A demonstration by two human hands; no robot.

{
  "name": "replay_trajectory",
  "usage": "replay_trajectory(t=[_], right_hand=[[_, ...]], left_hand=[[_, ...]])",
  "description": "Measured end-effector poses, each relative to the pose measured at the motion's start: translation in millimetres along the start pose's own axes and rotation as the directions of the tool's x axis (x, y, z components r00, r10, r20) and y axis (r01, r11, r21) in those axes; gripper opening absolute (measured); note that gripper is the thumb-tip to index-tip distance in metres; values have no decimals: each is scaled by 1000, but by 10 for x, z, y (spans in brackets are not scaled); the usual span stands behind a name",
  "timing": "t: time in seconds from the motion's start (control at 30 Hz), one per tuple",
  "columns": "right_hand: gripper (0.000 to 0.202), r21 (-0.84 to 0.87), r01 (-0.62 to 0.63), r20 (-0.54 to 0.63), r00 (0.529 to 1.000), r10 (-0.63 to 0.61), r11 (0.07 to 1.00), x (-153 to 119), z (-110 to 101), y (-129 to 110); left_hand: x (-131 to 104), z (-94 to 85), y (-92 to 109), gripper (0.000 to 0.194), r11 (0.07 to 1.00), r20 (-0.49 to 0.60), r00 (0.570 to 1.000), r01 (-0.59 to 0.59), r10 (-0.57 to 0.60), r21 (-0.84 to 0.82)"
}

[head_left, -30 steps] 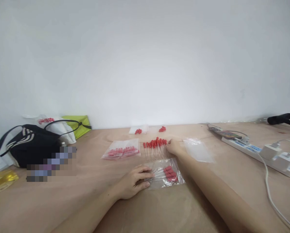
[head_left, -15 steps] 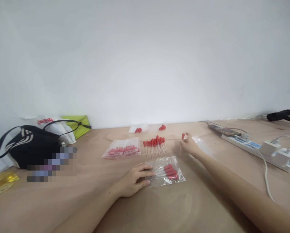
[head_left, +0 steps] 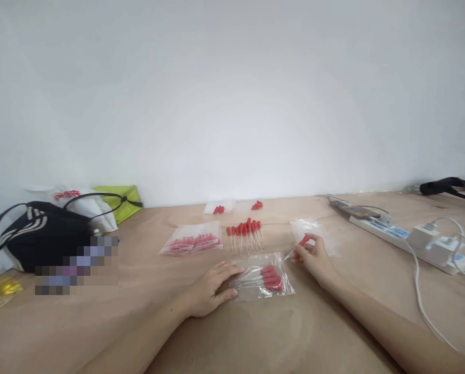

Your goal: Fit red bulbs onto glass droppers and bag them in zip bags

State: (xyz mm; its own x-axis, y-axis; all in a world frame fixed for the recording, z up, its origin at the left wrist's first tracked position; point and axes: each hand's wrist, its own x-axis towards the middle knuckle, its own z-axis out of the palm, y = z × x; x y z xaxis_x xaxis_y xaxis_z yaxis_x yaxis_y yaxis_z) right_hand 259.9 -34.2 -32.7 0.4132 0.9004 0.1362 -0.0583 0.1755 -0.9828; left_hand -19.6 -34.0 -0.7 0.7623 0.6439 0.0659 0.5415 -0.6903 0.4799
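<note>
A clear plastic bag (head_left: 250,293) lies flat on the table, with several red-bulbed droppers (head_left: 271,278) inside, their bulbs to the right. My left hand (head_left: 212,291) rests at the bag's left edge, thumb and fingers apart and touching it. Just right of the bag, my right hand (head_left: 314,259) is closed on a single dropper (head_left: 304,240) by its red bulb. That dropper tilts, its thin tip pointing down-left towards the bag's upper right corner. Behind the bag, more loose droppers (head_left: 246,231) lie side by side in a row, bulbs away from me.
Filled zip bags (head_left: 193,236) lie left of the row. Flat clear bags (head_left: 326,236) sit beyond my right hand. Small red bulbs (head_left: 218,210) are near the wall. A power strip (head_left: 388,231) with cables lines the right; a black bag (head_left: 56,236) stands at left.
My right hand has drawn the dropper nearer to me and tilted it from upright to slanting. My left hand stays at the bag. The whole view has shifted slightly.
</note>
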Motion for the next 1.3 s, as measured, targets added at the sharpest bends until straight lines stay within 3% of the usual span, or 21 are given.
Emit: replay_trajectory(t=[0.4, 0.63, 0.8, 1.03, 1.23, 1.3], right_hand=[[46, 35, -58, 75, 996, 55, 998, -81, 78, 52], [41, 106, -101, 52, 994, 96, 989, -134, 66, -5], [31, 160, -207, 185, 967, 177, 965, -191, 79, -27], [33, -65, -220, 379, 897, 228, 973, -216, 87, -46], [27, -202, -223, 419, 860, 290, 954, -170, 156, -43], [24, -235, -221, 395, 868, 301, 947, -160, 192, -34]], left_hand=[[10, 10, -13, 41, 1000, -13, 1000, -9, 9, -12], [1, 12, -8, 40, 1000, -14, 1000, -5, 5, -31], [-4, 26, -30, 43, 1000, -22, 1000, 0, 0, -17], [-3, 31, -21, 43, 1000, -32, 999, -5, 5, -15], [1, 29, -35, 43, 1000, -19, 1000, -4, 4, 9], [4, 27, -37, 43, 1000, -17, 1000, -2, 2, 12]])
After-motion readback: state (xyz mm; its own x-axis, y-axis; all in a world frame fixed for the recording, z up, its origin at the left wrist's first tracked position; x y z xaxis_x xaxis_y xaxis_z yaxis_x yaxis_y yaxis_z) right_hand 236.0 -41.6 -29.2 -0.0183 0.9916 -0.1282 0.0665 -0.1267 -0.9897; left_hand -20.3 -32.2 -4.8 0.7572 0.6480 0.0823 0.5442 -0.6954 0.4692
